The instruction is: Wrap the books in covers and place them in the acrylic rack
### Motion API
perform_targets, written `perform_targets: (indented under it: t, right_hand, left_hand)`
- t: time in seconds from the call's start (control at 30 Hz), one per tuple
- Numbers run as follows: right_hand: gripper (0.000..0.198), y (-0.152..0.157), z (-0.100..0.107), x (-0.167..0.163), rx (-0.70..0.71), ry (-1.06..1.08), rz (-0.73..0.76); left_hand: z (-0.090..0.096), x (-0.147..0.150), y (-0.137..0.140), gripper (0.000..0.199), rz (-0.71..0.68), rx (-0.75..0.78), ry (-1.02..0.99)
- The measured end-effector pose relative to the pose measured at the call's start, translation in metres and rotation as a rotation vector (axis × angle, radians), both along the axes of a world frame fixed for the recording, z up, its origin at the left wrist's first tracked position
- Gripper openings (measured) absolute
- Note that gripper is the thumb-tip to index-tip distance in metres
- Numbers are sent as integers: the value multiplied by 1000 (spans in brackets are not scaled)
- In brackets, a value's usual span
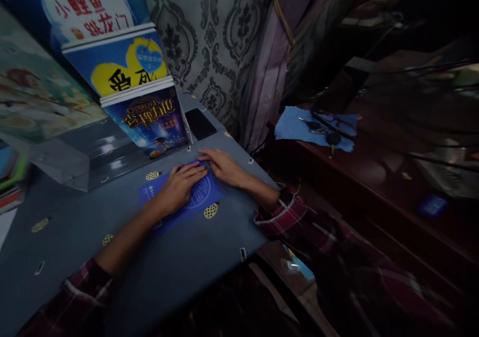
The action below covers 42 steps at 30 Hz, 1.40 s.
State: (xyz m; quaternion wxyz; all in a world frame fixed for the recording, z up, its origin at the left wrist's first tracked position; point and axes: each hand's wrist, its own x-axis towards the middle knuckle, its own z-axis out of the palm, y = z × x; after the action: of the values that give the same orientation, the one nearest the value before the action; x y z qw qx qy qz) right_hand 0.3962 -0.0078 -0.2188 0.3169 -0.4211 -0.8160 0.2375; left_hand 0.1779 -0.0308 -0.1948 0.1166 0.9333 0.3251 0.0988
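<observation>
A blue printed sheet or thin booklet (206, 193) with a ring of small white text lies flat on the grey-blue tablecloth (209, 247). Across its upper middle rests my left hand (180, 188), palm down with the fingers laid out flat. My right hand (224, 168) is at the far right corner of the blue piece, its fingers stretched toward the left fingertips. Both hands press or rest on the surface, and neither is wrapped round anything. Part of the blue piece is hidden under the left hand and forearm.
A clear stepped stand (75, 162) holds picture books, including a dark blue one (153, 122) in front. Beside it lies a black phone-like slab (200, 123). To the right, a dark red wooden table (374, 177) bears a blue cloth (295, 127) with small items. A patterned curtain (209, 38) hangs behind.
</observation>
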Motion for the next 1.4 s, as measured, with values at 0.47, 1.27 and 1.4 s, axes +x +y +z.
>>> perform_targets:
  t: [0.47,1.27,1.4]
  right_hand:
    - [48,-7,9,-2,-22,-37,-25]
    - [53,-34,20,-88,139,-258,240]
    - [55,-35,9,-107,99,-228,310]
  left_hand:
    - [10,5,-28,74,-164,-64,136]
    - [-11,-93,-64,46,461,249,165]
    - [-9,-91,-64,47,453,214,174]
